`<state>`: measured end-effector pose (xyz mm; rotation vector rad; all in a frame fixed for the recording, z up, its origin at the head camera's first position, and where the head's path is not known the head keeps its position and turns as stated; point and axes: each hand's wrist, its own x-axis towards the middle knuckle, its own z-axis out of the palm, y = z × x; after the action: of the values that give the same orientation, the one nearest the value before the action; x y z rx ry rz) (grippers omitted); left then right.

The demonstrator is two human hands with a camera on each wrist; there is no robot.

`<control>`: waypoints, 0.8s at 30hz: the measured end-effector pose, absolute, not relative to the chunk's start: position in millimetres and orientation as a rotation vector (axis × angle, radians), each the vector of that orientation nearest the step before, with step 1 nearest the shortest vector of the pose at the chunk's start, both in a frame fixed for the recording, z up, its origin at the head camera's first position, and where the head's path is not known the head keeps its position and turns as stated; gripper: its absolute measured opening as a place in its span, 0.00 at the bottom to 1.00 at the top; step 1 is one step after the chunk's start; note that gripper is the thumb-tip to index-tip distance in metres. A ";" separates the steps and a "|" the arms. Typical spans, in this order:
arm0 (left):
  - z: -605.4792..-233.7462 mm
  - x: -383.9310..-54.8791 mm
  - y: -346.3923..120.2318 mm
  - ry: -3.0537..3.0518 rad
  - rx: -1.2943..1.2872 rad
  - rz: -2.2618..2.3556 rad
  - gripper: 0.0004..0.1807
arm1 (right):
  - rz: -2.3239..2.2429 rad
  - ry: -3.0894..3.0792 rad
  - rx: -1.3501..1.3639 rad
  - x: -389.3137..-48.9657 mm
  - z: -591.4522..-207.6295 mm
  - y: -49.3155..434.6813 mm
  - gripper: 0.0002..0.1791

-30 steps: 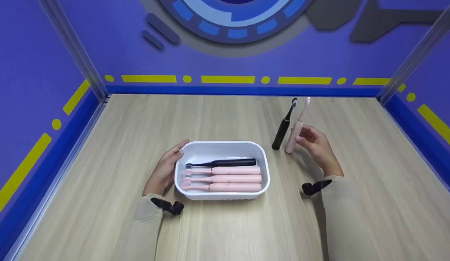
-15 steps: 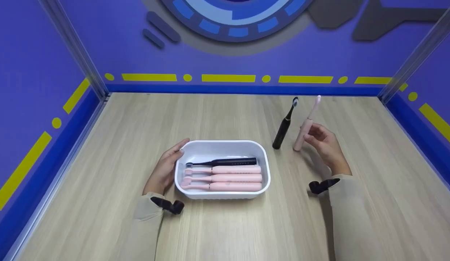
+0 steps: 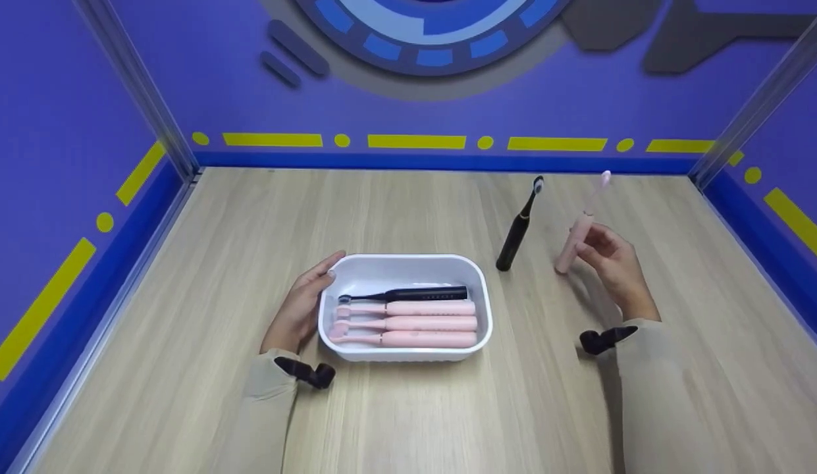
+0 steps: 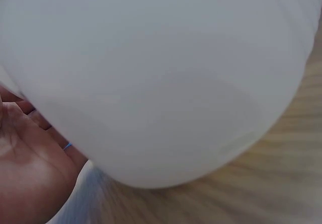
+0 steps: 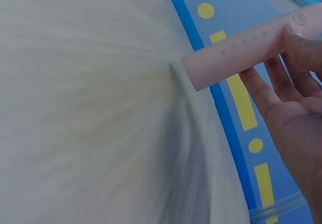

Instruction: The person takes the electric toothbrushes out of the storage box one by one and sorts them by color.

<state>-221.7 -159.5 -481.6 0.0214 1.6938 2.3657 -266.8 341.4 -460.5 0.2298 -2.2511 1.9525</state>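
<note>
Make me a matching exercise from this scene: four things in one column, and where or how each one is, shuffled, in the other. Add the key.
Column 1
1. white container
2. outer black toothbrush
3. inner black toothbrush
4. outer pink toothbrush

Column 2
A. lying next to a row of three pink toothbrushes
B. held in the right grip
C. held at its side by the left grip
D. standing on the table, touched by neither grip

Right pairs: 1-C, 2-D, 3-A, 4-B
</note>
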 end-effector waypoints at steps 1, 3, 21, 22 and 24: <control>-481.6 -221.6 -159.5 1.697 0.018 2.366 0.26 | 1.938 -2.257 0.225 -266.3 -460.7 343.4 0.24; -481.5 -221.6 -159.5 1.700 0.019 2.364 0.26 | 1.923 -2.254 0.218 -265.5 -460.8 347.2 0.24; -480.9 -222.3 -159.2 1.690 0.015 2.359 0.26 | 1.723 -2.258 0.057 -259.5 -462.9 380.7 0.25; -481.0 -222.4 -159.3 1.689 0.016 2.360 0.26 | 1.689 -2.280 0.044 -259.6 -463.7 381.4 0.25; -481.3 -222.5 -159.5 1.689 0.014 2.361 0.26 | 1.673 -2.293 0.031 -260.2 -465.2 382.5 0.26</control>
<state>-222.5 -159.5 -481.3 0.0145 1.6892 2.3610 -260.2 382.5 -465.2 0.0310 -2.2932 1.6734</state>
